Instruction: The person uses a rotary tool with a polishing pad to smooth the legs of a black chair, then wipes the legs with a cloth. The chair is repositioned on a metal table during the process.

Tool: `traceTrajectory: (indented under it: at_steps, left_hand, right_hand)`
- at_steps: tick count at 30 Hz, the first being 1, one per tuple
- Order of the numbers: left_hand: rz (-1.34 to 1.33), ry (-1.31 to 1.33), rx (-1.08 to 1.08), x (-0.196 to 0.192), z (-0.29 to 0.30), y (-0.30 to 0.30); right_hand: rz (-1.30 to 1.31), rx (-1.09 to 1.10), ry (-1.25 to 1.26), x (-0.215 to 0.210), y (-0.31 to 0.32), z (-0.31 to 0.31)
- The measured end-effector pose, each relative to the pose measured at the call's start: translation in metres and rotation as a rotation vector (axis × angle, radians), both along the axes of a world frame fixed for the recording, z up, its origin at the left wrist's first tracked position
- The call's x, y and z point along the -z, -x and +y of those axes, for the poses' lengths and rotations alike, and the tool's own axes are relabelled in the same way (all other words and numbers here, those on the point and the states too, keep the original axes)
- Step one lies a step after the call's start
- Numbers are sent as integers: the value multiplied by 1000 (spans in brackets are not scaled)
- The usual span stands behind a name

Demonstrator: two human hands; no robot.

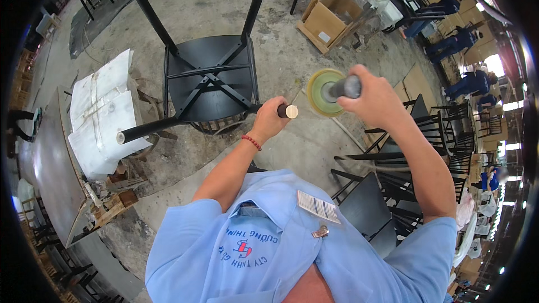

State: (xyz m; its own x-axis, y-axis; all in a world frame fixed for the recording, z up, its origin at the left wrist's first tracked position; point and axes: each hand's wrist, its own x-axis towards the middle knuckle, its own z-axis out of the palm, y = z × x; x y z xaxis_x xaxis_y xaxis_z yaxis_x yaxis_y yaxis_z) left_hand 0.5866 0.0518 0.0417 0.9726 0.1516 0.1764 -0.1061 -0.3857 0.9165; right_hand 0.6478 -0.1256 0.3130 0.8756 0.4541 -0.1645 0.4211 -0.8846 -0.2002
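A black wooden chair (193,91) is turned over in front of me, with the underside of its seat and its crossed braces showing. My left hand (269,120) is closed around one of its legs near the tip. The bare, pale wooden leg end (291,111) points toward me beyond my fingers. In my right hand (373,95) is a hand-held disc sander (349,86), gripped by its grey body. Its round yellow-green pad (320,95) is held just right of the leg end, with a small gap between them.
At left, white sheeting (104,115) covers a stand beside a brown tabletop (48,140). Black chairs (365,207) crowd close on my right. A cardboard box (332,19) stands ahead by a cluttered table. Several people in dark blue (471,83) are farther right.
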Motion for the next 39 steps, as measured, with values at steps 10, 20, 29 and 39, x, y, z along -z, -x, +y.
traceTrajectory:
  at_steps: [10,20,29,39]
  left_hand:
    - [-216,7,-5,-3,4,-8]
    - [-391,-37,-163,-33,-14,1]
    - [-142,-139,-641,-43,-66,15]
    - [4,-73,-1519,-60,-132,-36]
  right_hand:
    - [192,-128,15,-4,0,32]
    - [109,-181,-554,-13,-150,33]
    - [629,-367,-916,55,-267,60]
    - [896,-734,-855,69,-277,86]
